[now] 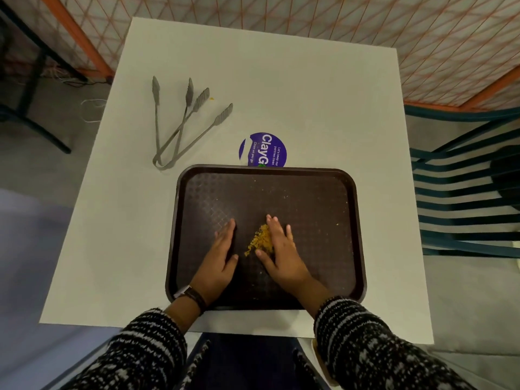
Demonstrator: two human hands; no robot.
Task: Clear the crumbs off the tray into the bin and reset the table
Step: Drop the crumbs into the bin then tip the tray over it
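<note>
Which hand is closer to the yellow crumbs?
The right hand. Its inner edge and thumb touch the crumb pile. The left hand lies flat on the tray, a gap away.

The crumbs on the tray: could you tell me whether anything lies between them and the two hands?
Nothing visible does. The right hand already touches the crumbs, and only bare tray separates them from the left hand. No bin is in view.
</note>
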